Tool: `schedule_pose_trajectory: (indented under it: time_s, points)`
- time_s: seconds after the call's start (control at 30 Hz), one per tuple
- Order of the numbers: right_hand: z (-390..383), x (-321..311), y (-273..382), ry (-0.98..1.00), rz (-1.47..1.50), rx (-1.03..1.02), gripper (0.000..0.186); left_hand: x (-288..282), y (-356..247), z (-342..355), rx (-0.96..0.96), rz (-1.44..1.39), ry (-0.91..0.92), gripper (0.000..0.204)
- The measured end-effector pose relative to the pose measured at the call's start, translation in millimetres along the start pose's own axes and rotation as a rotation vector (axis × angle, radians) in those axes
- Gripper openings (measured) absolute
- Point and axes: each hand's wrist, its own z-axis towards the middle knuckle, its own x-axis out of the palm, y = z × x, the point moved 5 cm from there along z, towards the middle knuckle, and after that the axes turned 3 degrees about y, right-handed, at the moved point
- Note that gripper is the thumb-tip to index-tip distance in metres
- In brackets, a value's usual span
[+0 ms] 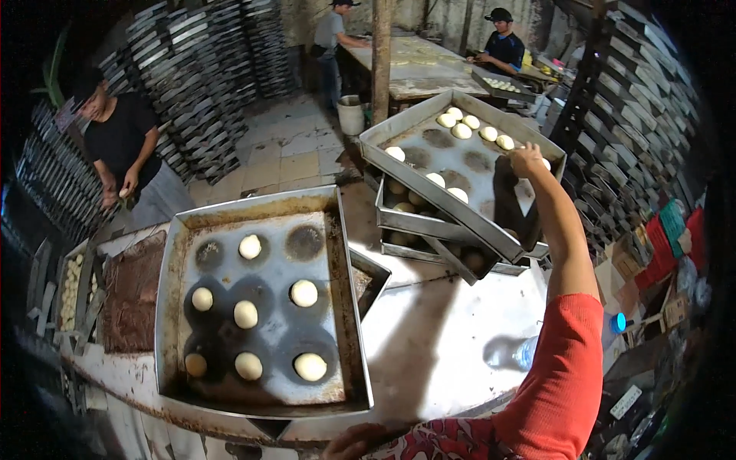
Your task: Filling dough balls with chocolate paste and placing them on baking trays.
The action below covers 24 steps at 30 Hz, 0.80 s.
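Head view: I see the person's right hand (527,159) at 2 o'clock, over the top tray (445,159) of a crooked pile. Its fingers curl near a small ball (546,164) that peeks out; I can't tell if they pinch it. The left hand (356,443) is at 6 o'clock, dark and partly hidden, so I can't tell its grip either.

At 8 o'clock sits the big near tray (351,322) with seven round dough balls (246,314). It looks mostly filled: two dark spots, at its 11 and 1 o'clock, have no ball. More balls lie in the top tray.
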Motion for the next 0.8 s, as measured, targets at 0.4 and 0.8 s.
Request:
schedule_pose_trajectory:
  time_s: [0.4, 0.8]
  points:
    - [-390.6, -292.4, 319.8, -0.727, 1.227, -1.017, 0.037, 65.1, -29.9, -132.6, 0.923, -0.405, -0.574, 0.055]
    - [-644.4, -238.4, 666.7, 0.137, 1.899, -1.477, 0.009, 49.6, 94.1, -340.2, 0.419, 0.448, -1.722, 0.048]
